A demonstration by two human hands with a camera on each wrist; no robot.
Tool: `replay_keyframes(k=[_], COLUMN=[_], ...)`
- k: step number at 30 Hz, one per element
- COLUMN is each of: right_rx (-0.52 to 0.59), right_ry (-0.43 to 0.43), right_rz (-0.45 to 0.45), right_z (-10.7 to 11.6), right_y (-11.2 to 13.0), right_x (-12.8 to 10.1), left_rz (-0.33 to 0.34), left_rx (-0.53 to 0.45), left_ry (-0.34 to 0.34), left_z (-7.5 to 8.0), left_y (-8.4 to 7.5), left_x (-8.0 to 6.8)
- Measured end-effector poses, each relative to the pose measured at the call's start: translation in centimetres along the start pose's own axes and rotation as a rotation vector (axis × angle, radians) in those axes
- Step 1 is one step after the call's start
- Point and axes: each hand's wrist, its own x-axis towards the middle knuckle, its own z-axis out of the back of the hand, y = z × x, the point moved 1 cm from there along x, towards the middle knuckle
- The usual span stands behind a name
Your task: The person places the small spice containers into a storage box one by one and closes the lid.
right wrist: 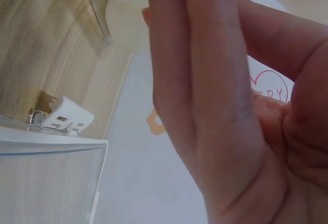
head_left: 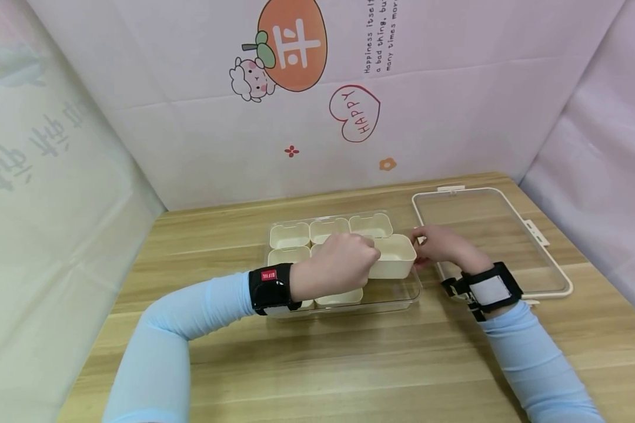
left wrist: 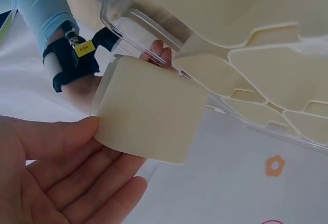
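Observation:
My left hand (head_left: pixel 336 264) pinches a small cream plastic box (head_left: pixel 394 258) by its left side, thumb against fingers. That box is raised over the right part of a clear tray (head_left: pixel 410 294), its smooth outside facing the left wrist view. Several matching cream boxes (head_left: pixel 289 235) stand in rows inside the tray, some hidden behind my left hand. At the tray's right side is my right hand (head_left: pixel 441 244), fingertips right at the held box's right end. Its fingers (right wrist: pixel 215 80) look mostly straight in the right wrist view.
On the wooden table (head_left: pixel 317 364) a clear lid with a white rim (head_left: pixel 563 281) and white clips lies to the right, partly beneath my right forearm. A printed white cloth (head_left: pixel 217 147) hangs behind the table, with more cloth at both sides.

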Motion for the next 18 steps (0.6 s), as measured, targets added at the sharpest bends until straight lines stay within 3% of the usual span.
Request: replay_keyframes(k=[18], right_rx=[-0.208], right_ry=[-0.066], right_rz=[0.011], right_z=[0.2], right_y=[0.5], right_x=[-0.2], left_rz=[-0.038], left_rx=[0.054], left_ry=[0.055], left_z=[-0.3], left_y=[-1.7], left_x=[-1.0])
